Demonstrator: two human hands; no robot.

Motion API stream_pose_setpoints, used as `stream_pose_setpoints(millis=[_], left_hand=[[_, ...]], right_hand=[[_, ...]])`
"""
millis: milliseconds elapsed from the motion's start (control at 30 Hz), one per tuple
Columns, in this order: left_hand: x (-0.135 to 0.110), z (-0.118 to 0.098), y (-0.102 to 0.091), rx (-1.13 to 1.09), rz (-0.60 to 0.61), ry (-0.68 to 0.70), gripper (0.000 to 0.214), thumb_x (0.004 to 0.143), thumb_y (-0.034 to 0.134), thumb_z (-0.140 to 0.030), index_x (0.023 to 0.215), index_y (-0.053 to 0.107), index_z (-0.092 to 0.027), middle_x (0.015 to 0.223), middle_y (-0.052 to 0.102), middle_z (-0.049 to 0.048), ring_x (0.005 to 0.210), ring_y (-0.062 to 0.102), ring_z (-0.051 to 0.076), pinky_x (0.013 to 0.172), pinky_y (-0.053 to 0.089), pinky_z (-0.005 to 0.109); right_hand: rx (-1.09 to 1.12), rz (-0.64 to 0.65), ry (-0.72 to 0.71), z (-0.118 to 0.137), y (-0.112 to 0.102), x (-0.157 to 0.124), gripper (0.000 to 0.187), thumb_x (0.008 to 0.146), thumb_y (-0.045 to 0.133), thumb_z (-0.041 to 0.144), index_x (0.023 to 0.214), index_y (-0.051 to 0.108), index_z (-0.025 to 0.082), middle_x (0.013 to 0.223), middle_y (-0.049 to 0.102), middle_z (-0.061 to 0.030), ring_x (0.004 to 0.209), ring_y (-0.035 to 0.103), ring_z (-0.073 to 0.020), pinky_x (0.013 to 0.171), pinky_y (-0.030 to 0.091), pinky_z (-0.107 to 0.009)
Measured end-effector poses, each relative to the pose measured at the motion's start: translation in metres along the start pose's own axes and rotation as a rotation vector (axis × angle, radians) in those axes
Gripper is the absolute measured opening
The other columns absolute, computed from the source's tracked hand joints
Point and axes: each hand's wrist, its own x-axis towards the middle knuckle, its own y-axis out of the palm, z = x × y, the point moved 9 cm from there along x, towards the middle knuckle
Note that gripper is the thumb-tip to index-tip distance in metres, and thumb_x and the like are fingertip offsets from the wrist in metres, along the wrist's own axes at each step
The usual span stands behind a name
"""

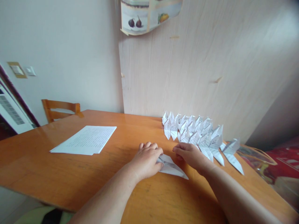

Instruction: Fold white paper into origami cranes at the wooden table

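Note:
A folded sheet of paper (171,168), white with grey marks and drawn out to a point at the right, lies on the wooden table. My left hand (148,160) grips its left end, fingers bent over the edge and thumb at the near side. Just beyond the paper, my right hand (187,154) is closed with the fingers curled in, apart from the sheet; nothing shows in it. Behind and to the right of that hand stand several folded paper figures (195,129) with pointed tips, in close rows. One more paper figure (231,149) stands at their right end.
A stack of printed sheets (84,140) rests on the left of the wooden table (112,183). A wooden chair (62,107) is at the far left edge. Red bags (282,161) lie beyond the right edge. A wood-grained panel (187,77) rises behind the table.

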Motion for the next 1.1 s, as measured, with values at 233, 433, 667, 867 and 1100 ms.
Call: stream_pose_setpoints(millis=[233,433,667,867,1100], left_hand=[[0.001,-0.005,0.004,-0.057,0.054,0.059,0.022,0.086,0.063,-0.03,0.107,0.068,-0.027,0.106,0.062,0.0053,0.105,0.055,0.026,0.09,0.043,0.037],[0.0,0.002,0.008,-0.106,0.079,-0.014,0.018,0.087,0.061,-0.028,0.104,0.066,-0.026,0.101,0.059,0.0032,0.086,0.062,0.02,0.07,0.044,0.029],[0.003,-0.002,0.008,-0.123,0.074,0.063,0.022,0.088,0.051,-0.014,0.084,0.071,-0.023,0.091,0.06,0.0041,0.09,0.061,0.02,0.076,0.045,0.029],[0.003,-0.008,0.013,-0.256,0.087,0.125,0.03,0.086,0.05,-0.009,0.097,0.074,-0.024,0.092,0.062,0.0038,0.091,0.061,0.019,0.081,0.047,0.029],[0.003,-0.002,0.013,-0.347,0.106,0.074,0.029,0.083,0.052,-0.009,0.103,0.068,-0.021,0.103,0.063,0.0043,0.099,0.061,0.02,0.088,0.049,0.029]], right_hand=[[-0.1,0.117,-0.149,0.02,0.016,-0.005,0.015,0.081,0.058,0.023,0.084,0.073,0.02,0.08,0.067,-0.0021,0.074,0.06,-0.0171,0.067,0.043,-0.027],[-0.202,0.125,-0.201,0.029,0.021,-0.009,0.015,0.075,0.062,0.017,0.084,0.074,0.019,0.083,0.066,-0.0038,0.076,0.059,-0.0184,0.07,0.041,-0.029],[-0.131,0.216,-0.125,0.023,0.032,-0.013,0.011,0.075,0.059,0.017,0.08,0.069,0.018,0.068,0.065,0.0011,0.06,0.054,-0.013,0.054,0.038,-0.023],[-0.107,0.192,-0.127,0.021,0.028,-0.011,0.007,0.077,0.059,0.019,0.077,0.067,0.019,0.065,0.062,0.0026,0.058,0.052,-0.0121,0.052,0.035,-0.022],[-0.089,0.106,-0.195,0.029,0.022,-0.007,0.014,0.081,0.056,0.021,0.085,0.07,0.019,0.081,0.069,-0.002,0.074,0.059,-0.0163,0.065,0.043,-0.025]])
